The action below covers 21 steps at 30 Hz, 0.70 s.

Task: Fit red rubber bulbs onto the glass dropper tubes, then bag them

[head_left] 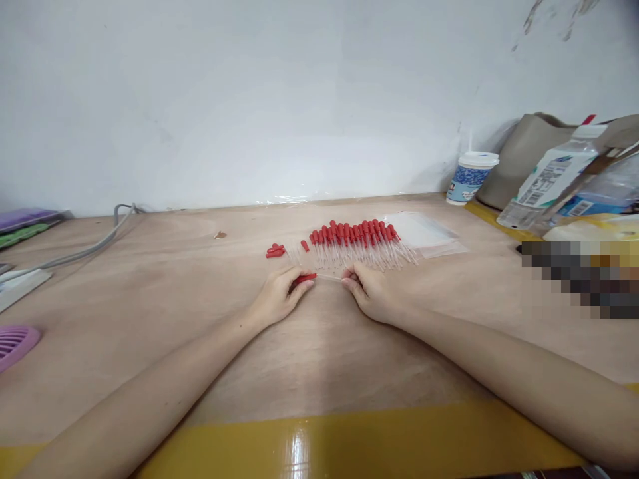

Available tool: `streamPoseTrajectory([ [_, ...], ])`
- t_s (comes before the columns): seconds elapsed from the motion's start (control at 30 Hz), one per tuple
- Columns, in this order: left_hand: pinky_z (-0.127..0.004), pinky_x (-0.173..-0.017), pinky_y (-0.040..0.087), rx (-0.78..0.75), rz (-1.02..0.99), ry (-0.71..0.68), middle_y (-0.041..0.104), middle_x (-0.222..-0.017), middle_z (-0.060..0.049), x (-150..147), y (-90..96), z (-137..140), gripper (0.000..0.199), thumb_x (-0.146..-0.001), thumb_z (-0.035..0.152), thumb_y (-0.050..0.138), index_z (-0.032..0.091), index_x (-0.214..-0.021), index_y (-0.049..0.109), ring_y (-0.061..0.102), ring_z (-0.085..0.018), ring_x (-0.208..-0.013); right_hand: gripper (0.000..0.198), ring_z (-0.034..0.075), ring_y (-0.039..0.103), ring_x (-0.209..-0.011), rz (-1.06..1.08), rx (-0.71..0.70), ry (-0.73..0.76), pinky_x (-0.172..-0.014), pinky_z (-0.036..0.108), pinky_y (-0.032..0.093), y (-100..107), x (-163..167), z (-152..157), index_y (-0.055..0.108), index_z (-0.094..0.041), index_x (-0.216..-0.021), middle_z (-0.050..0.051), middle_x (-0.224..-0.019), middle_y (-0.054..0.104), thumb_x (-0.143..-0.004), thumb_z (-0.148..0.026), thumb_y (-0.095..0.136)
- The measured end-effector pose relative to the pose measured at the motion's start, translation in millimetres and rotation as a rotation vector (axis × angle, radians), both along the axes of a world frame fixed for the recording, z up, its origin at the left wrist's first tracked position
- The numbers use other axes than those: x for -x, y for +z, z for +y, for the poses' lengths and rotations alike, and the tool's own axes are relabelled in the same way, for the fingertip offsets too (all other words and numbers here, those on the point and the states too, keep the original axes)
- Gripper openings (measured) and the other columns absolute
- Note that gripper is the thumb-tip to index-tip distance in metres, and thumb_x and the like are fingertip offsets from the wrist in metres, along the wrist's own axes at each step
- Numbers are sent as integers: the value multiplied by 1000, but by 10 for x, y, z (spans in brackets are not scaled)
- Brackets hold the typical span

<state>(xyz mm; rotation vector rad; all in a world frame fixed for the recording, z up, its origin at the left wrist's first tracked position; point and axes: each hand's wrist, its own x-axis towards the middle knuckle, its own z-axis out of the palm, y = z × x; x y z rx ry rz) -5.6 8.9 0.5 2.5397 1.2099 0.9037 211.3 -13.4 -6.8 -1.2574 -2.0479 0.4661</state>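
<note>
Between thumb and fingers, my left hand [282, 296] pinches a red rubber bulb [304, 279], its open end toward the right. My right hand [368, 291] grips the far end of a thin clear dropper tube [329, 277]. The tube's other end meets the bulb's mouth; how deep it sits inside I cannot tell. Just beyond my hands lies a row of droppers with red bulbs [354, 234], their clear tips toward me. A few loose red bulbs [274, 251] and some bare clear tubes [293, 255] lie left of the row.
Clear plastic bags [429, 233] lie behind the row on the right. Farther right stand a paper cup [472, 176], a leaning bottle [554, 176] and a grey bag [519, 150]. At left are a grey cable [100, 243] and a purple plastic grille [17, 342]. Yellow tape [349, 436] covers the table's front edge.
</note>
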Motion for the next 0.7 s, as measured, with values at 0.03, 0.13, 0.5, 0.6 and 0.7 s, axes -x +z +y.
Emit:
streamPoseTrajectory([
  [0.03,-27,-66,46,2,-6,-6,66,-85,-4,-4,0,-5,24,-85,33,46,18,-95,61,58,-15,-71,7,12,53,-70,3,-1,10,-64,23,39,0,4,4,48,-18,-85,1,-77,59,-85,-19,41],
  [0.13,-27,-68,47,15,-41,-10,67,-86,-4,-15,-11,-16,24,-85,33,47,17,-95,62,60,-15,-73,12,12,54,-73,-3,-13,58,-67,23,39,19,9,6,52,-18,-86,1,-79,60,-86,-19,41],
  [0.5,-26,-68,49,75,-150,-82,69,-82,-2,-9,-47,-11,21,-83,33,52,20,-89,68,62,-15,-72,19,12,55,-70,-38,-24,195,-66,23,40,9,-56,115,61,-18,-84,0,-77,63,-86,-21,42],
  [0.6,-27,-69,49,136,-110,-113,69,-83,-2,-12,-30,-24,23,-83,35,50,20,-90,68,62,-15,-73,19,12,56,-72,-80,-40,245,-68,23,40,38,-99,179,62,-18,-84,1,-78,64,-85,-21,43],
  [0.7,-27,-70,48,162,-71,-153,69,-84,-2,-20,-24,-33,24,-84,35,49,21,-91,68,62,-15,-74,20,12,55,-72,-131,-78,291,-68,23,39,60,-133,234,63,-17,-82,2,-77,64,-85,-20,43],
])
